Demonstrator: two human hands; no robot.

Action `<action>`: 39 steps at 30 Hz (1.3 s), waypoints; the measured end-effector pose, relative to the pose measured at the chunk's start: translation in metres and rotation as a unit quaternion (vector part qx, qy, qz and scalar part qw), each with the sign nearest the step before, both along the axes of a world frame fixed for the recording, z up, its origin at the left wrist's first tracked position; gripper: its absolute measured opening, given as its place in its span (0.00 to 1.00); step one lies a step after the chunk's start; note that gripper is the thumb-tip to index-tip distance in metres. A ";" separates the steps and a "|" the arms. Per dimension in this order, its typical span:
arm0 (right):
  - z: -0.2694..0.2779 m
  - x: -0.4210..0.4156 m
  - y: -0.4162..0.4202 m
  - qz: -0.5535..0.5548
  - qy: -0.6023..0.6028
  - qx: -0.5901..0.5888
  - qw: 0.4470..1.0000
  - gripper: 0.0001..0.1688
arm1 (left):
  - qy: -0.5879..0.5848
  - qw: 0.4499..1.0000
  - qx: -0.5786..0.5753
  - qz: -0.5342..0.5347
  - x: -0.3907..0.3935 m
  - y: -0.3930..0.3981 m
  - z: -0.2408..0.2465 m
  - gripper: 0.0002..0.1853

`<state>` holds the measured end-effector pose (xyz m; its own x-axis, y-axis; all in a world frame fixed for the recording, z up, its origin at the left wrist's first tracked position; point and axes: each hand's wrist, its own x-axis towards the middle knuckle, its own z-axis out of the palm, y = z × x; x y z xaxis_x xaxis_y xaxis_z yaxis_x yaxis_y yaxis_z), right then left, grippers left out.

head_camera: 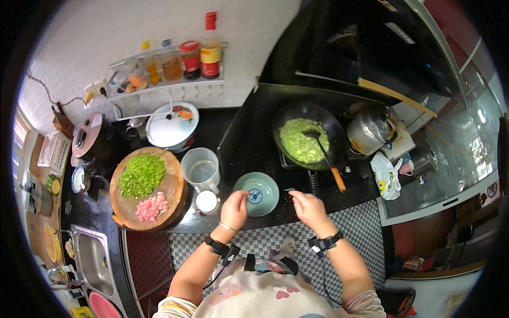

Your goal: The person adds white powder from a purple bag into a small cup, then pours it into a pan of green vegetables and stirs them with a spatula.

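Observation:
My left hand (234, 207) is at the left rim of a pale green bowl (262, 187) with a blue mark in its base; the fingers are curled, and whether they pinch the rim is unclear. To the bowl's right, my right hand (308, 207) hangs over the counter's front edge, thumb and fingers drawn together; I cannot tell if something small is between them. Behind it, a black wok (338, 131) holds chopped pale green vegetable (298, 139) and a spatula with an orange handle (338, 179). Chopped greens (142, 175) and diced pink meat (152, 206) lie on a round wooden chopping board (119, 208).
A clear plastic jug (201, 169) and a white-topped cup (206, 202) stand between board and bowl. Behind are a lidded enamel pot (171, 129) and a bottle rack (171, 85). A metal kettle (368, 131) and white plastic bag (385, 177) are at right, a sink (93, 258) at left.

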<state>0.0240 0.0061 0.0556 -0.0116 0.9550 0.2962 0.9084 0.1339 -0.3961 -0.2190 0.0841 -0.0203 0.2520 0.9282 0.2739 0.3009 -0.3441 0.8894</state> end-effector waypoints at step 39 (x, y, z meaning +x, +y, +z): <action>-0.016 0.275 0.068 0.025 0.316 0.046 0.947 0.12 | 0.069 0.909 -0.411 -0.016 0.263 -0.064 0.016 0.35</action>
